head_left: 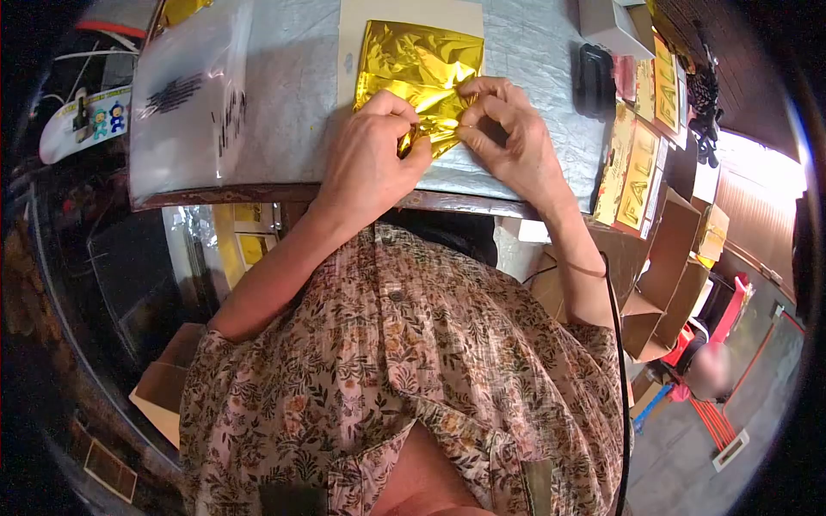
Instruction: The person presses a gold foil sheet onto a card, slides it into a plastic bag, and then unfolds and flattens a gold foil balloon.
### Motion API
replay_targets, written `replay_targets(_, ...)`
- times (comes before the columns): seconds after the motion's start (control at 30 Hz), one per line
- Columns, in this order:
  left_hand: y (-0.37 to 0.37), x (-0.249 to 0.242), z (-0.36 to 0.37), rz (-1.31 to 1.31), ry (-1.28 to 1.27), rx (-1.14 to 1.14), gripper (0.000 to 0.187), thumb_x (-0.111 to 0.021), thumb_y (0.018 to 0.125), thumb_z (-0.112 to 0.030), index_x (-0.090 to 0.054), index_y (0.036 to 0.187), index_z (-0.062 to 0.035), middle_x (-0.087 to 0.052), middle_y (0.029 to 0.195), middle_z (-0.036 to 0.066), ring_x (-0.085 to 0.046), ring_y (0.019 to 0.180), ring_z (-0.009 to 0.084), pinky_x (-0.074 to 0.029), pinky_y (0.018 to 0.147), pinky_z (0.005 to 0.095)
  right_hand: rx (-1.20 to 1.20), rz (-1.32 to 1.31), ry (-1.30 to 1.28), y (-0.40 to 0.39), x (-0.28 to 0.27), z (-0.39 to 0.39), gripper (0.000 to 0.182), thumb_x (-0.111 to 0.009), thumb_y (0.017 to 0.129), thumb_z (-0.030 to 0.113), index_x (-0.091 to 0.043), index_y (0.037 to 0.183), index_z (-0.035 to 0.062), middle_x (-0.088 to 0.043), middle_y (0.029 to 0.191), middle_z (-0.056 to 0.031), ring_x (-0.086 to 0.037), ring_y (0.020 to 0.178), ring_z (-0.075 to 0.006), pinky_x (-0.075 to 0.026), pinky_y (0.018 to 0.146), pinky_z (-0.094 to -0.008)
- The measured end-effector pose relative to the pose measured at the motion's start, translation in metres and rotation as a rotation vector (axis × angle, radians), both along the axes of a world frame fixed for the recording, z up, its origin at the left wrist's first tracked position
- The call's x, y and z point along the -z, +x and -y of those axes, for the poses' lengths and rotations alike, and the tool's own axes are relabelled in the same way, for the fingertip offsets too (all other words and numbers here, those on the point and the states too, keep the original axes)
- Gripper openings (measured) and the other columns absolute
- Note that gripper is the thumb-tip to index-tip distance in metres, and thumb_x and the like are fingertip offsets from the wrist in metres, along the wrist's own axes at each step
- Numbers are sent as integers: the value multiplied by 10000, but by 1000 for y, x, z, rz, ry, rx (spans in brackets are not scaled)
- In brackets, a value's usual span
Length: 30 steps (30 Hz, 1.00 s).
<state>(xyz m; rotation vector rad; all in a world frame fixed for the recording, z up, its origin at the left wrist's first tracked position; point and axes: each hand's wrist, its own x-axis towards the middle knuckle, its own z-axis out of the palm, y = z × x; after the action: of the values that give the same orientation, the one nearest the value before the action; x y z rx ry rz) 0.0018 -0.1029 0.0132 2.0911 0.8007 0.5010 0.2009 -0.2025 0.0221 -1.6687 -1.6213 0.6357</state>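
We pinch bunched near end of gold foil [419,62] w/ L hand [370,155] & R hand [521,138], fingertips closed | foil upper ctr of frame, partly over tan card [422,10] on bench [292,112] | we'd best grip lightly, pull evenly, smooth creases w/ pads; thin film prob. tears if yanked.

- Table [292,86]: top is grey-blue, front edge brown.
- Foil [422,60] on table: shows shiny gold.
- Shirt [301,344], near side of table: pale pinkish; print shows dark leaves, orange-brown flowers.
- "FALL" packs [641,172], table's right end: yellow, cream.
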Motion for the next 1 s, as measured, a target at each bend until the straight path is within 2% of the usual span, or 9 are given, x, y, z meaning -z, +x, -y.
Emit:
replay_targets(0.1,1,0,-2,-7,-4,-1,227,-733,817,-126,-708,853,96,-686,1029,162,-685,880,333,-547,817,409,88,180,130,-12,3,8,166,-761,820,-34,-713,971,14,-661,1193,-127,-650,996,-275,-539,845,-351)
replay_targets(0.2,0,-2,-3,-25,42,-5,231,-741,812,-127,-720,874,95,-692,1030,165,-693,883,329,-554,822,400,-113,229,207,-22,6,13,326,-746,782,-74,-736,1094,21,-684,1074,-132,-659,932,-321,-560,791,-373)
replay_targets(0.3,1,0,-4,-28,71,-2,242,-753,807,-135,-721,878,94,-696,1028,166,-701,868,327,-560,820,401,-111,229,198,-20,10,14,328,-729,793,-80,-732,1108,13,-681,1096,-135,-657,944,-325,-562,813,-380)
replay_targets(0.37,-1,0,-6,-38,45,14,262,-773,851,-164,-685,831,82,-700,1001,139,-677,799,254,-531,735,344,-106,232,204,-19,10,14,329,-720,798,-83,-728,1114,7,-678,1108,-139,-655,957,-327,-561,826,-381)
replay_targets(0.5,-12,-2,-11,14,38,78,253,-791,835,-168,-716,888,68,-687,1000,168,-699,823,320,-554,756,384,-126,260,202,-19,8,15,332,-709,806,-82,-720,1129,-7,-670,1139,-150,-648,998,-332,-558,863,-384)
replay_targets(0.63,-26,-16,-2,-70,-26,7,260,-805,819,-126,-637,707,39,-652,997,156,-676,818,309,-539,762,397,-117,249,193,-17,10,16,343,-712,800,-78,-718,1136,-8,-668,1146,-150,-646,1005,-331,-557,876,-387)
replay_targets(0.8,-45,-7,0,-30,185,48,185,-807,766,-98,-668,812,15,-622,1112,153,-636,1009,333,-485,897,445,-137,262,172,-19,8,15,350,-725,778,-72,-722,1123,-13,-662,1150,-147,-648,1008,-333,-555,884,-392)
replay_targets(0.93,-38,-29,7,13,215,-5,191,-822,761,-123,-674,746,-4,-623,1155,130,-623,1066,297,-462,939,432,-141,247,184,-17,9,14,347,-724,779,-71,-724,1122,-13,-662,1138,-148,-648,1013,-336,-554,885,-391)
replay_targets(1.0,-32,-38,11,-63,604,153,185,-814,760,-140,-696,710,-6,-623,1174,104,-598,1120,247,-427,975,419,-132,240,188,-18,7,14,349,-715,784,-73,-725,1128,-11,-658,1139,-149,-647,1014,-336,-553,886,-389)
